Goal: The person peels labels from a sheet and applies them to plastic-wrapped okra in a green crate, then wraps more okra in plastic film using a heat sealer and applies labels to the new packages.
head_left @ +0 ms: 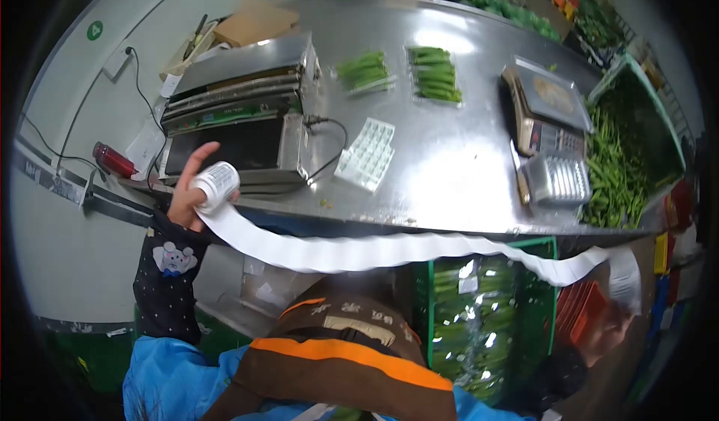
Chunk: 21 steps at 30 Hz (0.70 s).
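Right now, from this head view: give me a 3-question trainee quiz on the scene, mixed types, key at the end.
1. True or false: the left hand holds the paper roll.
2. Multiple choice: the paper strip unwound from the roll runs across to: A) the scale, B) the blurred right hand, C) the machine.
3. Count: how many packs of green vegetables lie on the metal table?
Key: 1 true; 2 B; 3 two.
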{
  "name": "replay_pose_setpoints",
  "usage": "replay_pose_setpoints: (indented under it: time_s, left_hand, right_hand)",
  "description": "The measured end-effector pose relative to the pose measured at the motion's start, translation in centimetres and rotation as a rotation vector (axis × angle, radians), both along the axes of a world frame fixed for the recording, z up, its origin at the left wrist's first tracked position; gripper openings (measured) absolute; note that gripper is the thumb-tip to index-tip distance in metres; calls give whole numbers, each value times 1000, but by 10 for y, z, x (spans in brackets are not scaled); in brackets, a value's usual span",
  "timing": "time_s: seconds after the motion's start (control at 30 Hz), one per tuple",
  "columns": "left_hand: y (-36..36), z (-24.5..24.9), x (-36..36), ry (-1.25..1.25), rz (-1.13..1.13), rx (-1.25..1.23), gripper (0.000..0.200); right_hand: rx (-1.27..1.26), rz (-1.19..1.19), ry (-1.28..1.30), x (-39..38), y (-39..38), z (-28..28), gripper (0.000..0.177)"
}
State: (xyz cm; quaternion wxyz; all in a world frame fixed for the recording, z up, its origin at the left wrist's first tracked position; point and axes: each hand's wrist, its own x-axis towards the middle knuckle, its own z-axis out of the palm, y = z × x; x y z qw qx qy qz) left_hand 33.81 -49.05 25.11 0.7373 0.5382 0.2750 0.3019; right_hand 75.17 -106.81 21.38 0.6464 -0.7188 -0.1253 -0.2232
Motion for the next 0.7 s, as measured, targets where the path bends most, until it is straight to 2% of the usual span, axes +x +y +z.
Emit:
replay_pose_setpoints:
  time_s: [0.03, 0.07, 0.13, 0.17, 0.2, 0.23, 0.27, 0.33, 0.4, 0.43, 0.47, 0.53, 0.57, 0.6, 0.63, 0.67, 0.7]
  left_hand:
    - [-8, 4, 11, -46, -58, 2, 82]
    - [-16, 11, 26, -100, -117, 15, 82]
    - [-31, 30, 59, -167, -225, 86, 87]
    - [-38, 41, 77, -224, -251, 117, 87]
    - [-46, 53, 92, -272, -275, 143, 87]
    - [-53, 64, 104, -318, -363, 154, 86]
    - [-62, 75, 114, -355, -450, 161, 84]
    - [-87, 99, 128, -324, -564, 251, 82]
    - [-101, 107, 135, -322, -705, 236, 82]
    - [-103, 114, 133, -286, -700, 235, 83]
    - [-101, 115, 132, -281, -688, 233, 83]
    - [-87, 111, 128, -306, -556, 297, 99]
    - [-72, 111, 123, -337, -537, 332, 99]
    - [-66, 122, 114, -341, -418, 317, 99]
    - [-55, 134, 104, -378, -408, 370, 87]
    - [-40, 142, 94, -342, -379, 433, 83]
    - [-29, 149, 84, -315, -338, 409, 80]
  right_hand:
    - [-566, -288, -211, -16, 29, 3, 33]
    - [-462, -129, -203, -23, 58, -2, 35]
    - [129, 711, 323, -60, 146, 5, 40]
    - [155, 1049, 508, -77, 186, 17, 43]
    - [58, 1315, 622, -89, 221, 25, 45]
    - [-158, 1359, 664, -114, 266, 53, 55]
    - [-209, 1418, 659, -127, 295, 62, 59]
    - [-347, 1491, 690, -144, 333, 46, 55]
    - [-322, 1588, 648, -169, 351, 47, 51]
    - [-288, 1673, 634, -178, 355, 46, 47]
    - [-284, 1759, 801, -185, 354, 52, 36]
    - [-213, 1934, 700, -190, 356, 39, 20]
    - [-253, 1847, 701, -197, 358, 24, 17]
    - [-291, 1766, 704, -206, 360, -1, 15]
    - [-529, 1674, 541, -207, 366, -45, 23]
    - [-1190, 1458, 263, -204, 371, -70, 28]
    - [-1500, 1376, -199, -204, 361, -63, 27]
